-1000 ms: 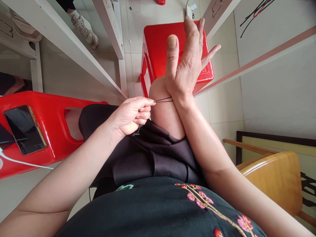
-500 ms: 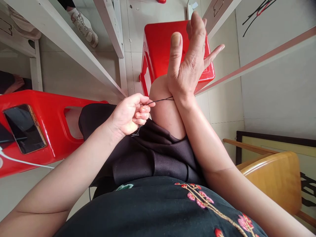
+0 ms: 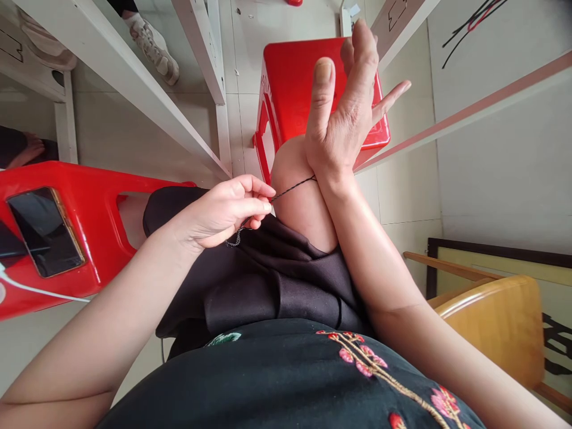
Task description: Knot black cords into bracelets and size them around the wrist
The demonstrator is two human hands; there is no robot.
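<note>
My left hand (image 3: 236, 208) is closed in a pinch on a thin black cord (image 3: 292, 188). From the fingertips the cord slants across my bare knee (image 3: 288, 164) and disappears under my right wrist. It looks twisted, and its loose twisted tail hangs below the left hand against my dark skirt (image 3: 245, 295). My right hand (image 3: 344, 113) is open, fingers stretched upward and thumb apart, with the heel of the hand over the knee. What lies beneath that wrist is hidden.
A red stool (image 3: 292, 77) stands beyond the knee. Another red stool (image 3: 84, 226) at left bears a phone (image 3: 44, 231) and a white cable (image 3: 44, 289). White table legs (image 3: 129, 89) flank both sides. A wooden chair (image 3: 500, 322) is at right; another person's shoe (image 3: 154, 47) shows at upper left.
My left hand has turned over from a curled grip to a thumb-and-finger pinch, slightly lower. The cord's separate strands near the right wrist now look twisted together. My right hand has barely moved.
</note>
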